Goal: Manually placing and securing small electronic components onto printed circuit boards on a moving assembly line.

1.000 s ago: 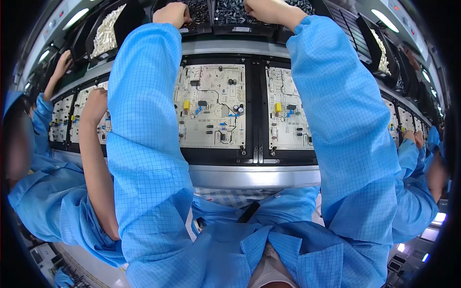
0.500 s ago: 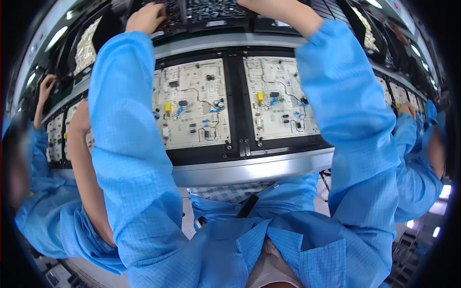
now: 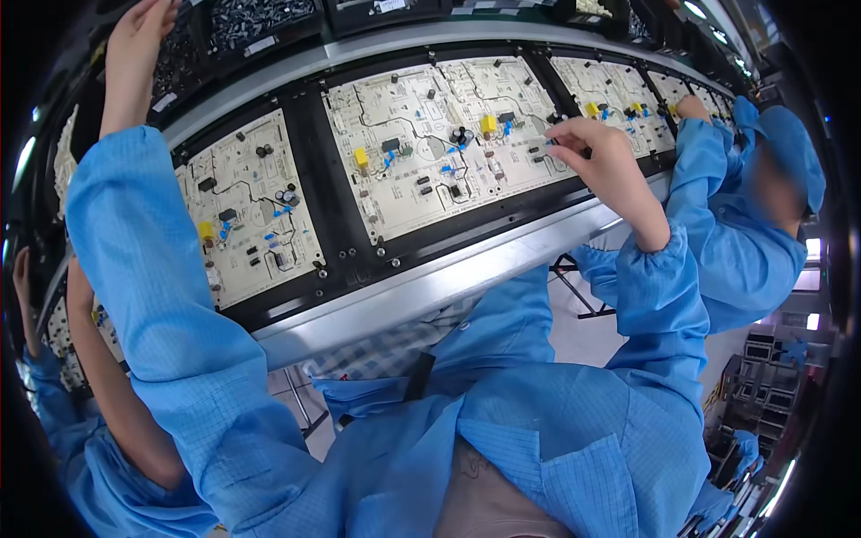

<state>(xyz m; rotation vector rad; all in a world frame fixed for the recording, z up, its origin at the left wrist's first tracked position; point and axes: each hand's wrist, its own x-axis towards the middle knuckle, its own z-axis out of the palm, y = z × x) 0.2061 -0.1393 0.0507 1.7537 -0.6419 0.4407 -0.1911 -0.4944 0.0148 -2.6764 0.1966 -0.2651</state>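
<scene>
My right hand (image 3: 612, 166) hovers over the right part of a pale circuit board (image 3: 395, 204), thumb and fingertips pinched together. Whatever sits in the pinch is too small to name. At the far left, my left hand (image 3: 134, 58) is raised beside a black bin of dark small parts (image 3: 260, 20). Its fingers are curled together, partly cut off by the upper edge, and their contents cannot be made out. The board carries yellow block components (image 3: 489, 124), black parts and small blue ones. Another similar board (image 3: 256, 170) lies left of it.
Black frames hold the boards in a row along a silver metal rail (image 3: 430, 269). More parts bins (image 3: 381, 11) line the far side. At the right, a co-worker in blue (image 3: 735, 233) reaches over further boards; another person's bare arm (image 3: 117, 386) is at the left.
The view has turned to the right. My right hand has come from the bins at the far side down over the board. My left hand remains by the bins.
</scene>
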